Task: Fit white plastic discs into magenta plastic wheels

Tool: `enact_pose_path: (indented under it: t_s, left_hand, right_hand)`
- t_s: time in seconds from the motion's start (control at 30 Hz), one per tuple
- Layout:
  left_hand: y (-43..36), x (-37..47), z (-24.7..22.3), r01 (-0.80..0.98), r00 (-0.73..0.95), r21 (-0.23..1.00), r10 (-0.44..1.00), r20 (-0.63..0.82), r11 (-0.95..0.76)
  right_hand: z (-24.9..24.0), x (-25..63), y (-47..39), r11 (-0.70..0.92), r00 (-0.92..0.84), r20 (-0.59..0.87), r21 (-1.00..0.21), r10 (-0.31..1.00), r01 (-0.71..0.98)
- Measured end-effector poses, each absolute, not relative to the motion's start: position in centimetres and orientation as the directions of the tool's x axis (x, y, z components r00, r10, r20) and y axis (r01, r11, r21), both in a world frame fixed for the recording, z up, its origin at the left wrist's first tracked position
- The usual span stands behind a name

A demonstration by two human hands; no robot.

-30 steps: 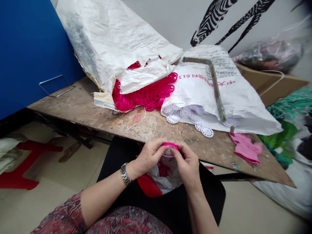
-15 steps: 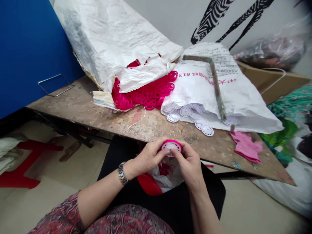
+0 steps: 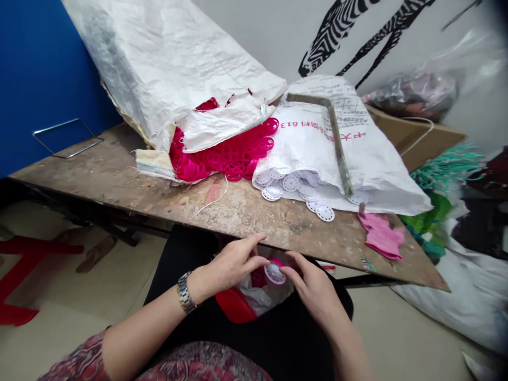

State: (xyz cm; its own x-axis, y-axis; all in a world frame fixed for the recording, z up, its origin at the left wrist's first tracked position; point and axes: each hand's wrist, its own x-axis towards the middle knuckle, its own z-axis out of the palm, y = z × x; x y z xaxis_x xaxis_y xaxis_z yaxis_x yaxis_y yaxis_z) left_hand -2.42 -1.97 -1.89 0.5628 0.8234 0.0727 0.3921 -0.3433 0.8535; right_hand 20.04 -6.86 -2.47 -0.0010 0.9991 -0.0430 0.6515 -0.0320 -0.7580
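Note:
A white disc in a pink ring (image 3: 275, 272) shows between my hands, over a white-lined red container (image 3: 237, 307) at my lap. My left hand (image 3: 234, 263) is to its left with fingers apart, the thumb tip near the disc's upper edge. On the other side, my right hand (image 3: 313, 280) has its thumb and fingers spread, close to the disc's right edge. Neither hand grips it. On the table, pink rings (image 3: 226, 156) spill from a torn white sack (image 3: 170, 63), and white discs (image 3: 291, 183) lie at the mouth of a printed white sack (image 3: 317, 127).
A bent metal bar (image 3: 337, 137) rests on the printed sack. Pink fabric (image 3: 381, 236) lies on the wooden table (image 3: 119, 177) at the right. A cardboard box (image 3: 416, 138) and green cords (image 3: 450, 164) are beyond it. A red stool (image 3: 27, 264) stands at lower left.
My hands have moved apart and off the pink-ringed disc, which is now lower, over the container. The camera view has shifted a little to the right.

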Motion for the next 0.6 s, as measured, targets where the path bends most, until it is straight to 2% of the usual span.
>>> enact_pose_path:
  t_s: [0.07,0.13,0.23,0.3,0.43,0.5,0.6]
  left_hand:
    - [-1.7,-2.6,-1.8,0.408,0.536,0.845,0.84,0.086,-0.347]
    - [-1.6,-2.7,-1.7,0.421,0.528,0.829,0.843,0.106,-0.368]
    - [-1.5,-2.7,-1.5,0.426,0.526,0.81,0.839,0.139,-0.402]
    - [-1.4,-2.8,-1.5,0.417,0.52,0.804,0.837,0.172,-0.424]
    - [-0.2,-3.5,-1.1,0.444,0.479,0.754,0.839,0.257,-0.484]
    - [1.2,-4.2,-0.6,0.485,0.443,0.706,0.841,0.311,-0.516]
    - [3.9,-5.0,0.6,0.572,0.382,0.605,0.833,0.401,-0.554]
  right_hand:
    - [-2.0,20.9,-6.9,-0.009,0.005,-0.008,-0.693,1.0,0.721]
    - [-1.1,21.8,-6.5,0.032,0.016,0.063,-0.69,0.998,0.723]
    - [0.3,23.3,-4.5,0.041,0.132,0.203,-0.673,0.97,0.738]
    - [0.7,24.8,-2.4,0.021,0.209,0.298,-0.617,0.932,0.787]
    - [-0.1,28.0,2.2,-0.07,0.211,0.416,-0.33,0.884,0.942]
    - [-0.8,29.1,3.9,-0.153,0.218,0.382,-0.194,0.898,0.969]
    - [-1.6,29.8,5.3,-0.261,0.265,0.273,-0.054,0.925,0.964]
